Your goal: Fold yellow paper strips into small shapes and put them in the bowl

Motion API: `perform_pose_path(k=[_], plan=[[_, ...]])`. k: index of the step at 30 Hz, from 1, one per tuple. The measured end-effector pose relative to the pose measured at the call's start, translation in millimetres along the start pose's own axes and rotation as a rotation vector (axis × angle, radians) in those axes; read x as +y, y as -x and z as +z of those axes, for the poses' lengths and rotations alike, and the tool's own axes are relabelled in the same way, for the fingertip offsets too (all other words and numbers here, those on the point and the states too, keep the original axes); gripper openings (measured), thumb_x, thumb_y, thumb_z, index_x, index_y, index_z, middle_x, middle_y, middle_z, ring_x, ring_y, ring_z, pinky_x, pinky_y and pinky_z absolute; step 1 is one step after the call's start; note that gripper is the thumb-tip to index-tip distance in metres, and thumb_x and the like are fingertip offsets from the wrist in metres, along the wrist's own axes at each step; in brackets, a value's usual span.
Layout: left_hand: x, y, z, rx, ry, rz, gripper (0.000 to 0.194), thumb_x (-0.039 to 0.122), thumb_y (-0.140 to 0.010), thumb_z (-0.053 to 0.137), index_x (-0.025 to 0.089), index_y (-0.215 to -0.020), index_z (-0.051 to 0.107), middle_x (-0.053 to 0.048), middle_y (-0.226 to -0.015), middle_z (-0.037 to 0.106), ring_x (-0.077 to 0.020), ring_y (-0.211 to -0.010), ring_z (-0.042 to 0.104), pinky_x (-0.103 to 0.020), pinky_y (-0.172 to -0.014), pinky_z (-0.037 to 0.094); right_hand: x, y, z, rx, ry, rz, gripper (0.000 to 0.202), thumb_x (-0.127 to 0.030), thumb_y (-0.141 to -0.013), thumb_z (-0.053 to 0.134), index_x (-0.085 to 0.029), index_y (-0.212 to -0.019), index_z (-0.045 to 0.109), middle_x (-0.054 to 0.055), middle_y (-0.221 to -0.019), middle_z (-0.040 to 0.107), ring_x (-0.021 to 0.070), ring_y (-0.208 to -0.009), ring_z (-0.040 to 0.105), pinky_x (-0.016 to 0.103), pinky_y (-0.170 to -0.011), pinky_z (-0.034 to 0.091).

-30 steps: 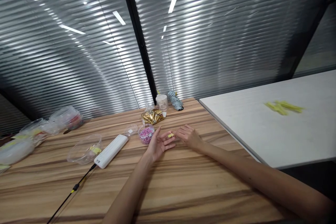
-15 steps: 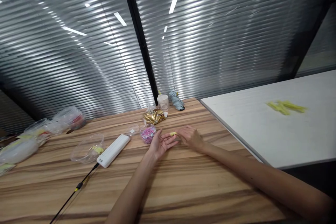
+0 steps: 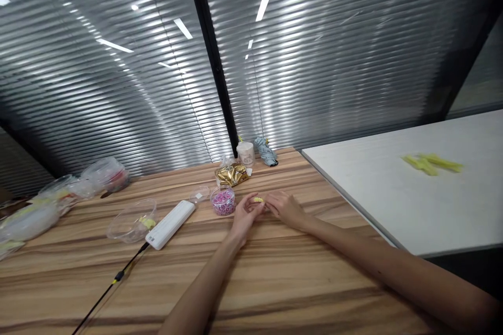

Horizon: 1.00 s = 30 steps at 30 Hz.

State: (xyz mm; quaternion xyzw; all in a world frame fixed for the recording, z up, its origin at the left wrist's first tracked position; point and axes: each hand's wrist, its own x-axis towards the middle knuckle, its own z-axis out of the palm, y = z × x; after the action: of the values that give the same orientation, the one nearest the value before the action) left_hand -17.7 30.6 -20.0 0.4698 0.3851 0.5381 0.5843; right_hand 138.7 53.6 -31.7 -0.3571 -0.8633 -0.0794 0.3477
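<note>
A small yellow piece (image 3: 258,200), too small to name by kind, is between my two hands just above the wooden table. My left hand (image 3: 243,214) is curled, its thumb and fingertips pinched about the piece. From the other side my right hand (image 3: 288,210) meets it, palm down, fingers bent together at the piece's right end. What those right fingertips grip is hidden. Close to the left of my left hand stands a clear round tub (image 3: 223,201) full of small pink and purple bits. Its clear lid (image 3: 199,194) appears to lie beside it.
A white power strip (image 3: 170,225) with a black cable lies left, next to a clear container (image 3: 131,222) and yellow bits. Behind are a gold bag (image 3: 231,174), a white cup (image 3: 245,153) and a blue-grey pouch (image 3: 266,151). Yellow strips (image 3: 432,163) lie on the white table.
My left hand has turned from palm-up with spread fingers to a curled pinch around the yellow piece. My right hand stays nearly in place beside it.
</note>
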Motion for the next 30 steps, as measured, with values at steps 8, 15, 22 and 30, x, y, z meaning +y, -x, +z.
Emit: perform_pose_path(k=[8,15,22,30], plan=[[-3.4,-6.4,-5.2,0.063,-0.258,0.17,0.028,0.027,-0.06,0.069,0.012,-0.083,0.064,-0.007,-0.079,0.066,-0.0158,-0.069,0.06,-0.028,-0.068,0.047,-1.3,-1.5,-2.1,-0.008,0.024,-0.027,0.02,-0.025,-0.089,0.039,-0.02,-0.091,0.059,0.004,-0.083,0.062,0.0143,-0.077,0.055,0.024,-0.066,0.038],[4.7,-5.8,-4.1,0.18,-0.163,0.169,0.016,0.021,-0.06,0.069,0.013,-0.072,0.062,-0.003,-0.064,0.063,-0.0135,-0.059,0.058,-0.022,-0.059,0.043,-2.1,-1.5,-0.3,-0.04,0.03,0.053,0.025,-0.033,-0.089,0.038,-0.017,-0.089,0.057,0.006,-0.081,0.062,0.0163,-0.078,0.056,0.025,-0.066,0.039],[12.6,-3.6,-1.4,0.104,-0.13,0.151,0.02,0.026,-0.064,0.066,0.013,-0.078,0.06,0.0,-0.056,0.06,-0.0122,-0.053,0.055,-0.022,-0.056,0.041,-1.3,-1.2,-0.3,-0.071,0.039,0.057,0.024,-0.028,-0.09,0.035,-0.017,-0.087,0.056,0.004,-0.079,0.062,0.015,-0.072,0.057,0.023,-0.061,0.038],[26.5,-0.2,0.0,0.013,-0.082,0.081,0.025,0.03,-0.065,0.066,0.011,-0.079,0.061,-0.005,-0.062,0.064,-0.0125,-0.053,0.056,-0.023,-0.053,0.044,-1.8,-1.2,-0.8,-0.102,0.02,0.061,0.024,-0.027,-0.09,0.035,-0.017,-0.091,0.057,0.005,-0.083,0.063,0.0144,-0.076,0.057,0.023,-0.065,0.038]])
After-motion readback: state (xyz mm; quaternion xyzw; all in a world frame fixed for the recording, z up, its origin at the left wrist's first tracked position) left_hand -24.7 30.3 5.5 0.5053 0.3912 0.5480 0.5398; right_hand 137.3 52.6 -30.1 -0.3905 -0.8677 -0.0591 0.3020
